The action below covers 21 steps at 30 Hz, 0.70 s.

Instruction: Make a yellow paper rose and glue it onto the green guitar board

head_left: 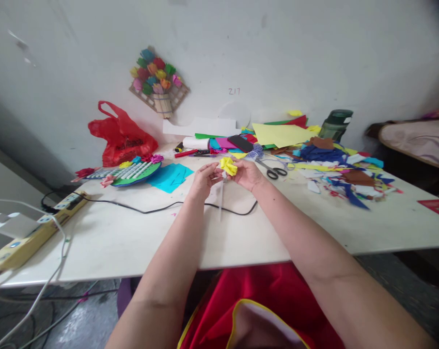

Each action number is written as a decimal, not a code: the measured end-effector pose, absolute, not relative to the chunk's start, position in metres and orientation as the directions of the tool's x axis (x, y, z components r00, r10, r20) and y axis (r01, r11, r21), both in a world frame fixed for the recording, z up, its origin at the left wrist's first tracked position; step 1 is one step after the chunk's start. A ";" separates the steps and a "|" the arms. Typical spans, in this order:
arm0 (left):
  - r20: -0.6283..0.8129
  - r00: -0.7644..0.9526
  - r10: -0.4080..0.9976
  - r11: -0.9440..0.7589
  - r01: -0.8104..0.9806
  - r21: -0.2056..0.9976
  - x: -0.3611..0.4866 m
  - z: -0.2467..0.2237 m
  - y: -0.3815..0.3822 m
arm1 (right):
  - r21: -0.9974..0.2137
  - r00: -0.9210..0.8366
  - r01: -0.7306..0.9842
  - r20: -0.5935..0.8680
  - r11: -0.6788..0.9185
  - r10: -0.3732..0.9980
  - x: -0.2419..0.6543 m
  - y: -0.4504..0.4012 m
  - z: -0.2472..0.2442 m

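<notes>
A small yellow paper flower (pixel 228 166) is held above the middle of the table, pinched in the fingers of my right hand (pixel 249 175). Close to its left side, my left hand (pixel 205 180) has its fingers curled together; what they grip, if anything, is too small to make out. Below the flower a thin, whitish translucent stick (pixel 220 202) points down toward me; whether a hand holds it is unclear. Scissors with black handles (pixel 274 172) lie just beyond my right wrist. Blue paper sheets (pixel 170 177) lie to the left of my left hand.
A black cable (pixel 143 212) crosses the table from a power strip (pixel 34 237). A round green board with paper flowers (pixel 137 173) and a red plastic bag (pixel 121 138) stand left. Paper scraps (pixel 350 177), a phone (pixel 240 143) and a dark bottle (pixel 335 127) are at back and right.
</notes>
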<state>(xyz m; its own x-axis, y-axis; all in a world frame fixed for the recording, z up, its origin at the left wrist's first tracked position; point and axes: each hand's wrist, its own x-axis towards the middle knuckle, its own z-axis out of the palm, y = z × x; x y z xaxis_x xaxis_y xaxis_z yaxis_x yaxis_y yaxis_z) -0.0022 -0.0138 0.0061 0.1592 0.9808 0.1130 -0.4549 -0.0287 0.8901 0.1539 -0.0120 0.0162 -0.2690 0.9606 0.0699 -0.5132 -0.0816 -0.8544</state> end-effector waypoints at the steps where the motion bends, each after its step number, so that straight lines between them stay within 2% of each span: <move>1: 0.116 0.170 0.979 -0.024 -0.466 0.884 -0.002 0.006 -0.014 | -0.854 -0.279 -0.514 0.071 -0.087 0.958 0.154 -0.013 0.017; 10: 0.136 0.179 0.974 -0.039 -0.461 0.886 0.000 -0.002 -0.009 | -0.839 -0.309 -0.535 0.088 -0.096 0.947 0.155 -0.010 0.014; 21: 0.136 0.168 0.976 -0.059 -0.399 0.915 0.004 0.002 -0.014 | -0.850 -0.290 -0.511 0.032 -0.127 0.956 0.153 -0.015 0.019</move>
<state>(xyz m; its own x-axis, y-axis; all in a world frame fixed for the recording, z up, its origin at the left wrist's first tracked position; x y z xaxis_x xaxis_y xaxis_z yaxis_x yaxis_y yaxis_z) 0.0042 -0.0142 0.0017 0.1683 0.9763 0.1361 -0.3994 -0.0587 0.9149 0.1534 -0.0149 0.0195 -0.2903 0.9564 0.0317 -0.5110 -0.1269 -0.8501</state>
